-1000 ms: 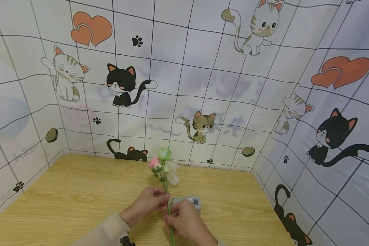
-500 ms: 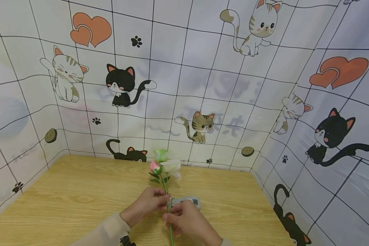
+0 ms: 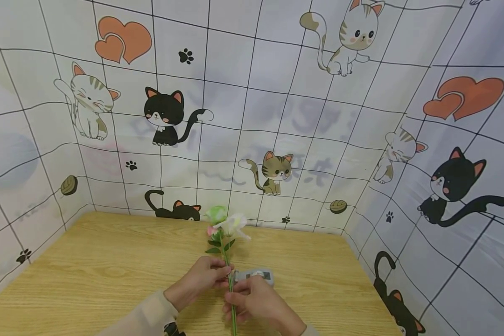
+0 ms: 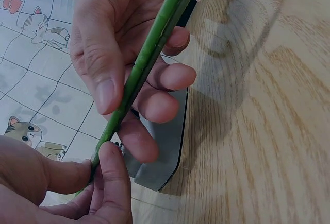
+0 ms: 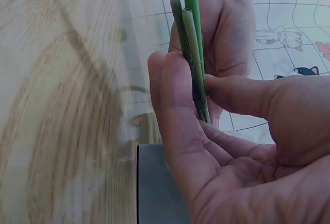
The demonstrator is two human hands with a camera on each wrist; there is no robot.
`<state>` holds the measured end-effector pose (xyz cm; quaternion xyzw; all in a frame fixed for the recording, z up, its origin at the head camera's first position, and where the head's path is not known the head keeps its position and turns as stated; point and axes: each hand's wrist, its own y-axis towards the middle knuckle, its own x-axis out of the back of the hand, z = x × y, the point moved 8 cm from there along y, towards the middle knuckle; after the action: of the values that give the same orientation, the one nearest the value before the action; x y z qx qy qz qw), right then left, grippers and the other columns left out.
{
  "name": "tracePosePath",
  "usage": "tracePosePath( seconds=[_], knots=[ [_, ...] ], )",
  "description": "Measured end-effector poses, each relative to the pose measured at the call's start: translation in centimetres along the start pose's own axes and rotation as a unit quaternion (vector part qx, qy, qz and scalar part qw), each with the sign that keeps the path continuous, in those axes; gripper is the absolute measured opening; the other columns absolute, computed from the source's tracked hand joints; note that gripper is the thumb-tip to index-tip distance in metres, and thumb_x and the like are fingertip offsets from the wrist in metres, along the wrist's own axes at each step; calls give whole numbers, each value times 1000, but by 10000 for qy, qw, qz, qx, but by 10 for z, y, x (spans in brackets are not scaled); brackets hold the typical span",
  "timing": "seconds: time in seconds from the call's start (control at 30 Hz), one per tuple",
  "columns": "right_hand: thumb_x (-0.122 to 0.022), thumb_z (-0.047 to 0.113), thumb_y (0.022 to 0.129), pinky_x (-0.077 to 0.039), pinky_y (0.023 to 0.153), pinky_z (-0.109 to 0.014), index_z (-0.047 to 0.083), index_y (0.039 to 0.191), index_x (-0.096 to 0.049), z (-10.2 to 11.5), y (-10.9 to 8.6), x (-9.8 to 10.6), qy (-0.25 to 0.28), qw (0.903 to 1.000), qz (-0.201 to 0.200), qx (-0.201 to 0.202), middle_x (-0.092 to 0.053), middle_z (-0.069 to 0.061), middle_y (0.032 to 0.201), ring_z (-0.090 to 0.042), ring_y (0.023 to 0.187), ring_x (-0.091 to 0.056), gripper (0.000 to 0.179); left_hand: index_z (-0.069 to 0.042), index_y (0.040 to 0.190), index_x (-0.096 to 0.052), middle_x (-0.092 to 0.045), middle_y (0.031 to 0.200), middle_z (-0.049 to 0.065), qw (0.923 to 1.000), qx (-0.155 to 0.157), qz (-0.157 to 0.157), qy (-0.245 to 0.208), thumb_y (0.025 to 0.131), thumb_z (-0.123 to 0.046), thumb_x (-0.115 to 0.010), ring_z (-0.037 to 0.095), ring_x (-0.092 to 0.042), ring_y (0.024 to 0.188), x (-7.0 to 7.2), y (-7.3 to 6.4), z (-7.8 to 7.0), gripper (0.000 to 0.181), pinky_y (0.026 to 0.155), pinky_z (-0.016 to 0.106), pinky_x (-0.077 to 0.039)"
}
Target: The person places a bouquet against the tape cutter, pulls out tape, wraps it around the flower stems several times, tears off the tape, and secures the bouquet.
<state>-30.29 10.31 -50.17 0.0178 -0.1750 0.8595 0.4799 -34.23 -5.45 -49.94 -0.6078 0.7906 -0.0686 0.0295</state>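
A small bunch of flowers stands nearly upright between my hands: a green bloom (image 3: pixel 216 214), a white bloom (image 3: pixel 234 225) and a partly covered pink bloom (image 3: pixel 212 230). Below the leaves, my left hand (image 3: pixel 206 274) pinches the green stems (image 4: pixel 147 54) between thumb and fingers. Lower down, my right hand (image 3: pixel 258 298) holds the same stems with its thumb against the fingers. Three cut stem ends (image 5: pixel 191 15) stick out past the right fingers in the right wrist view. Behind the right hand lies a grey object (image 3: pixel 269 276) with a pale rounded part, half hidden.
The wooden table (image 3: pixel 122 261) reaches back to a white cloth wall (image 3: pixel 218 140) printed with cats, hearts and grid lines. A similar cloth side wall (image 3: pixel 479 261) rises on the right. A dark item (image 3: pixel 173 329) shows by the left sleeve.
The bunch has turned in my hands: the green bloom moved left, the white one came more into view, and the pink one became more covered. Both hands stay nearly in place.
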Motion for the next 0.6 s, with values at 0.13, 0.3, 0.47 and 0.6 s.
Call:
tracePosePath(
  seconds=[0.13, 0.3, 0.47, 0.6],
  knots=[
    [-78, 18, 115, -65, 64, -22, -1, 119, -83, 0, -1, -2, 143, 9999, 63, -16, -89, -10, 99, -14, 80, -84, 20, 18, 133, -72, -75, 148, 30, 10000, -21, -9, -34, 119, -5, -64, 10, -76, 97, 0, 2, 1, 28, 94, 33, -71],
    [-79, 16, 113, -67, 64, -23, -1, 116, -83, 3, -2, -2, 155, 9998, 62, 55, -88, -12, 98, -13, 75, -82, 18, 19, 136, -70, -72, 152, 33, 10000, -77, 27, -48, 120, -5, -62, 10, -77, 100, 0, 2, 2, 30, 92, 30, -71],
    [-80, 14, 112, -70, 66, -28, -2, 118, -83, 4, -1, 1, 22, 9999, -74, 149, -89, -17, 99, -14, 74, -83, 18, 20, 140, -68, -71, 153, 34, 9999, -75, 92, -107, 120, -7, -62, 11, -77, 99, -1, 1, 2, 34, 92, 29, -71],
    [-82, 13, 111, -70, 65, -29, -3, 121, -83, 5, 0, 3, -79, 9996, -213, 196, -89, -16, 98, -13, 70, -80, 18, 19, 144, -66, -77, 130, 26, 9998, 39, 103, -188, 121, -10, -63, 12, -75, 94, -1, 0, 2, 37, 91, 29, -71]
  ],
)
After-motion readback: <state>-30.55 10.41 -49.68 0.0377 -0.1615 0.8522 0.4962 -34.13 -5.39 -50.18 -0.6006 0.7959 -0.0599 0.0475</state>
